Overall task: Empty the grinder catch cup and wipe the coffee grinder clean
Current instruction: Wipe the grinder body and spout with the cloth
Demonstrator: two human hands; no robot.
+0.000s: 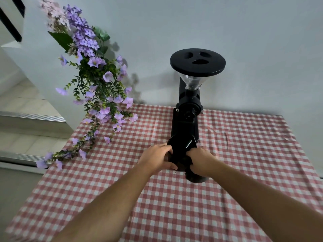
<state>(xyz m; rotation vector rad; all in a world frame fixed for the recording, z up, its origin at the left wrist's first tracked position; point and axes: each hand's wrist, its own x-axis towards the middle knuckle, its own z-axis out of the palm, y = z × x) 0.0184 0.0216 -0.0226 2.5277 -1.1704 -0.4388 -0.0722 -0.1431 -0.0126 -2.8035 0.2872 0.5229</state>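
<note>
A tall black coffee grinder (187, 109) stands at the back of the table against the wall, topped by a clear hopper with a round black lid (197, 62). At its foot sits the black catch cup (180, 151), tilted with its mouth toward the grinder. My left hand (157, 158) wraps the cup's left side. My right hand (201, 160) grips its right side and lower end, where a blurred dark part (194, 177) shows below the fingers. Both hands hide the cup's near half.
A red-and-white checked cloth (174, 206) covers the table. A spray of purple artificial flowers (97, 95) leans over the table's back left corner. Steps (26, 119) lie to the left. The wall (262, 49) is right behind the grinder.
</note>
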